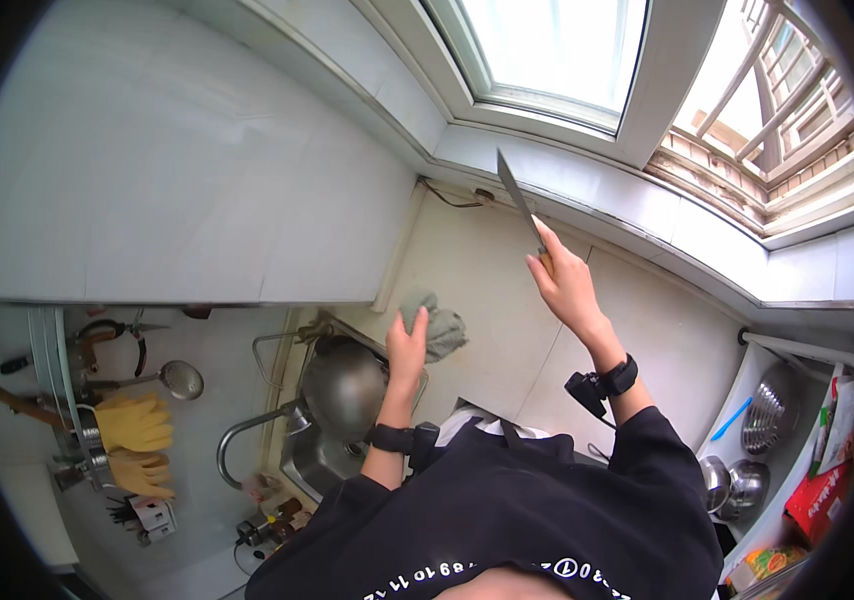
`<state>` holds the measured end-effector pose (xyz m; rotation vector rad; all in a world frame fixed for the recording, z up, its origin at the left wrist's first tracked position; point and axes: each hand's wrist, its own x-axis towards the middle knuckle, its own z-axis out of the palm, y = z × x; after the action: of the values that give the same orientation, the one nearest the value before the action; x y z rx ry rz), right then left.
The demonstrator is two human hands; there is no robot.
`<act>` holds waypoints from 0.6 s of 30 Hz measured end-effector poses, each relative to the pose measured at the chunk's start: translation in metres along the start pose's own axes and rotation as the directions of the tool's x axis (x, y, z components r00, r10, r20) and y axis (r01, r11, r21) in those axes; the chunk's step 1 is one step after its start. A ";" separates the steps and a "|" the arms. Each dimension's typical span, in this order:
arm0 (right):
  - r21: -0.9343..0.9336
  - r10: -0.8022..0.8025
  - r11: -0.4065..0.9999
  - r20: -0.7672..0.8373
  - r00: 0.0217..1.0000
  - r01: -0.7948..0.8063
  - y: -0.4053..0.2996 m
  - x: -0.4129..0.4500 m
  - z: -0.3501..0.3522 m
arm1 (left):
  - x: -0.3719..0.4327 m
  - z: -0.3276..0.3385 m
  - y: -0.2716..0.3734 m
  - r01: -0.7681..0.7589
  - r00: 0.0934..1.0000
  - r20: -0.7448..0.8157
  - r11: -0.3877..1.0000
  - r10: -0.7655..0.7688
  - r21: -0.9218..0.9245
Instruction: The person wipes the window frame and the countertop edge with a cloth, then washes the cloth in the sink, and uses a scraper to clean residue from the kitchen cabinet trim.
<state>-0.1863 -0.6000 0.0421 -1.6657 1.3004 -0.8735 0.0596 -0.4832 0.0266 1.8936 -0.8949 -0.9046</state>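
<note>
My right hand (568, 281) grips the wooden handle of a kitchen knife (518, 196), its blade pointing away from me toward the window. In my left hand (406, 346) is a crumpled grey-green cloth (442, 330), held above the pale countertop (502, 300) beside the sink. Knife and cloth are apart from each other. A black strap with a small device sits on each forearm.
To the left, a metal wok (344, 386) rests in the steel sink (314, 457) near a curved faucet (228, 450). Yellow rubber gloves (134, 427) and a skimmer (182, 379) hang on the wall. On the right, a drawer holds metal bowls (746, 487) and a colander (768, 412).
</note>
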 end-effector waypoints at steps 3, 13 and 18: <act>-0.045 -0.019 0.999 0.006 1.000 0.019 -0.009 0.028 -0.005 | 0.029 0.011 0.034 0.087 0.991 -0.076 0.962 -0.110 -0.260; 0.139 0.065 0.989 -0.060 0.996 -0.056 0.013 0.063 0.015 | 0.181 0.025 0.182 -0.721 0.201 -0.240 0.309 0.950 0.621; 0.135 -0.043 0.990 -0.046 0.998 0.049 0.012 0.076 0.014 | 0.250 0.042 0.218 -0.490 0.026 0.118 -0.090 0.993 0.867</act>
<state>-0.1617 -0.6733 0.0281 -1.5831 1.2068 -1.0081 0.0937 -0.7956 0.1416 1.3567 -1.8541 1.1353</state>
